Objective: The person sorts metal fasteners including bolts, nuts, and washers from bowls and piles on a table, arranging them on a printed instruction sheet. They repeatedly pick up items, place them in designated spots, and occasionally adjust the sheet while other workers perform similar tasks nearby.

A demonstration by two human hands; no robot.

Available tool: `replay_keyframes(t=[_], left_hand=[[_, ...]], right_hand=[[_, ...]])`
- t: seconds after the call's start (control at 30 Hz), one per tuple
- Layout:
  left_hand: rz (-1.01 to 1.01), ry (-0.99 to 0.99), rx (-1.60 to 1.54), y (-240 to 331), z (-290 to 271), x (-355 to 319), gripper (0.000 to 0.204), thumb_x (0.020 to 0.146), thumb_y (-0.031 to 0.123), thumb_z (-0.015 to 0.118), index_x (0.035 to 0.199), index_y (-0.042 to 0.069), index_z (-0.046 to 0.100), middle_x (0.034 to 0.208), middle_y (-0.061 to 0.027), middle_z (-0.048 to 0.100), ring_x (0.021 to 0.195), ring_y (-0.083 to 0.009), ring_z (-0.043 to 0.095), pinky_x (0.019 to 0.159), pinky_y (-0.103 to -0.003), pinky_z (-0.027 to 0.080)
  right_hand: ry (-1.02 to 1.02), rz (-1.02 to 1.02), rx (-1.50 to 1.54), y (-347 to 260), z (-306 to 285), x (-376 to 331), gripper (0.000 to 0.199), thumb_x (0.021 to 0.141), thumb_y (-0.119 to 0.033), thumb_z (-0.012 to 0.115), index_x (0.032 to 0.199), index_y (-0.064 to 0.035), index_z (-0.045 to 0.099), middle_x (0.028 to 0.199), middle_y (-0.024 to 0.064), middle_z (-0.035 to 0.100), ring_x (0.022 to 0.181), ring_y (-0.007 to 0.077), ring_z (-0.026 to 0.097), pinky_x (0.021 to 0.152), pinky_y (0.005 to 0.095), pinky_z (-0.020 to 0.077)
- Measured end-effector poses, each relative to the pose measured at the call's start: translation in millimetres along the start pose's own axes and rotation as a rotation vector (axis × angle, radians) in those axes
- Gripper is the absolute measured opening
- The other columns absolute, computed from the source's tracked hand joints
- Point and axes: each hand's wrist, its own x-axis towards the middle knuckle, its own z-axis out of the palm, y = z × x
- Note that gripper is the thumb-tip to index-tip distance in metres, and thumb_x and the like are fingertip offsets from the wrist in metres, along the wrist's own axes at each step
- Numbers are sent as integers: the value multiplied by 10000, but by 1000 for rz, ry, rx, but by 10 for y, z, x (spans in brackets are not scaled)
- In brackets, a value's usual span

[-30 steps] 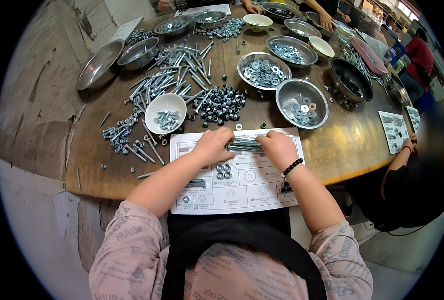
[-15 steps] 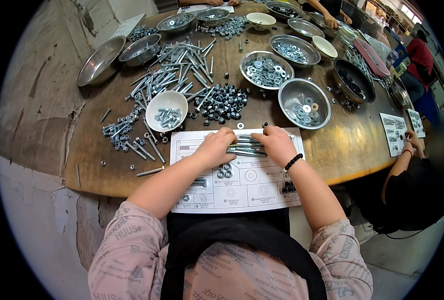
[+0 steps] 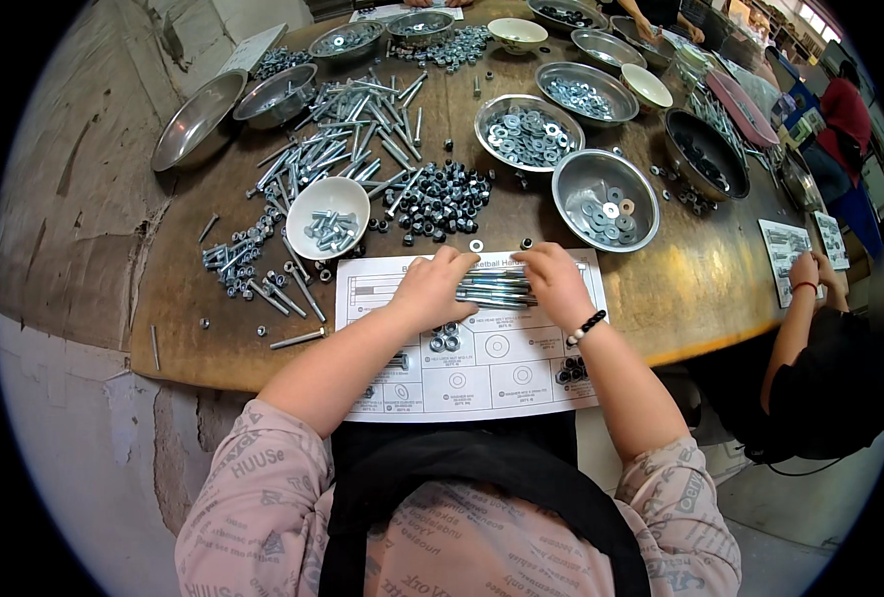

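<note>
A bundle of long silver bolts (image 3: 495, 290) lies crosswise on a white printed sheet (image 3: 425, 396). My left hand (image 3: 434, 289) closes round the bundle's left end, thumb on the near side and fingers on the far side. At the right end, my right hand (image 3: 557, 286) holds the bolts with curled fingers; a dark bead bracelet (image 3: 586, 326) is on that wrist. Just below the bundle sit several silver nuts (image 3: 445, 337) on the sheet. Black nuts (image 3: 570, 371) are grouped near its right edge. Beside my left forearm, short bolts (image 3: 399, 361) are partly covered.
Beyond the sheet lie a heap of black-ringed nuts (image 3: 442, 202) and a pile of long bolts (image 3: 357, 134). A white bowl (image 3: 306, 246) holds short bolts. Steel bowls of washers, one the near steel bowl (image 3: 569, 224), stand to the right. Another person's hand (image 3: 806, 269) is at far right.
Both hands stay at the bundle's ends. The right fingertips have shifted slightly left and the bolts now lie more evenly together. The view has moved a little.
</note>
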Motion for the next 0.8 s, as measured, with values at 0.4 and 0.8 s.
replay_keyframes(t=[0.4,0.8], left_hand=[[-136,-30,149,311,80,45,560,641,390,678,1125,139,553,1008,-116,507,852,-291,540,803,-375,414],[-116,83,-5,90,65,-21,584,671,372,674,1149,93,490,1071,-135,482,912,-306,538,825,-390,418]], right_hand=[[221,503,1208,-199,119,-66,641,931,-497,196,1344,-11,258,1406,147,242,1325,248,174,1079,350,102],[115,469,926,-125,-30,-119,507,941,-344,363,1320,-11,315,1358,110,331,1270,212,294,1040,336,226]])
